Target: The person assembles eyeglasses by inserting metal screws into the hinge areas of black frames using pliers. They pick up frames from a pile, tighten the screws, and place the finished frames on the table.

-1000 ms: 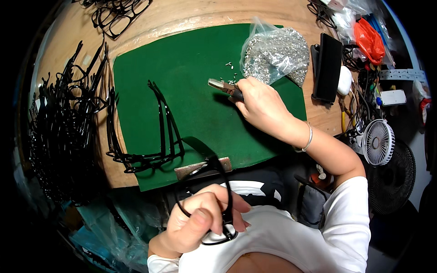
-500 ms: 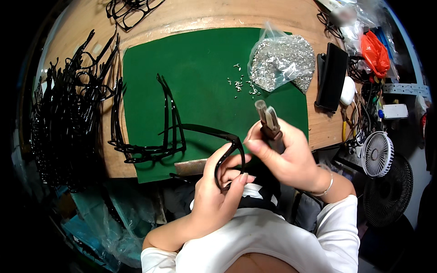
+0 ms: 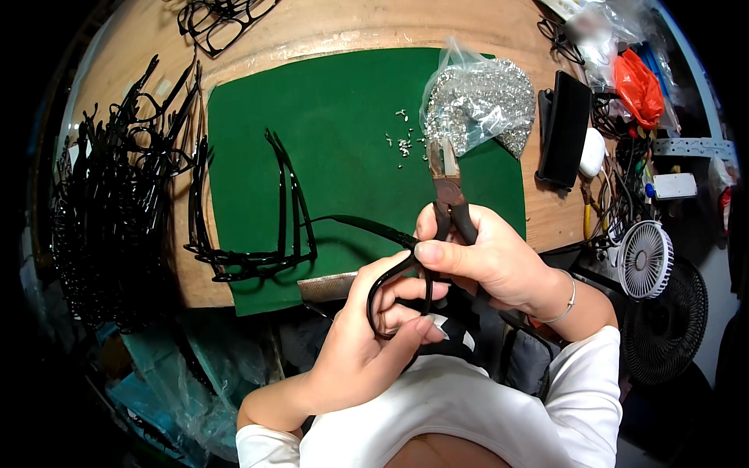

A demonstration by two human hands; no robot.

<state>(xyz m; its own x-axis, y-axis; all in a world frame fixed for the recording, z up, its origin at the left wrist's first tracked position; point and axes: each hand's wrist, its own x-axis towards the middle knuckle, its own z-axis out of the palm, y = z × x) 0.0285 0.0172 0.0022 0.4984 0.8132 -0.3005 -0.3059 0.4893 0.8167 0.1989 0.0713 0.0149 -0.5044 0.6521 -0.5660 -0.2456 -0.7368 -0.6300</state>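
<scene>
My left hand (image 3: pixel 347 343) is closed around the rim of a black eyeglass frame (image 3: pixel 378 228), whose temple points left over the green mat (image 3: pixel 335 125). In my right hand (image 3: pixel 503 265) are pliers (image 3: pixel 448 192) with dark handles, their jaws pointing away from me toward the bag. My right thumb and forefinger touch the frame near its hinge corner, partly hiding it. Beyond the jaws lies a clear bag of small silvery metal pieces (image 3: pixel 491 97). Several loose pieces (image 3: pixel 404 147) are scattered left of it. More black frames (image 3: pixel 257 257) rest on the mat's left side.
A large pile of black frames (image 3: pixel 113 226) stands at the left, with others (image 3: pixel 222 23) at the far left. To the right are a black case-like object (image 3: pixel 566 129), a red plastic bag (image 3: pixel 640 90), cables and a white fan (image 3: pixel 646 260). A rough strip (image 3: pixel 326 288) lies at the near edge.
The pliers have swung so their jaws show flat and point farther away. My right thumb and forefinger have come onto the hinge corner of the frame in my left hand.
</scene>
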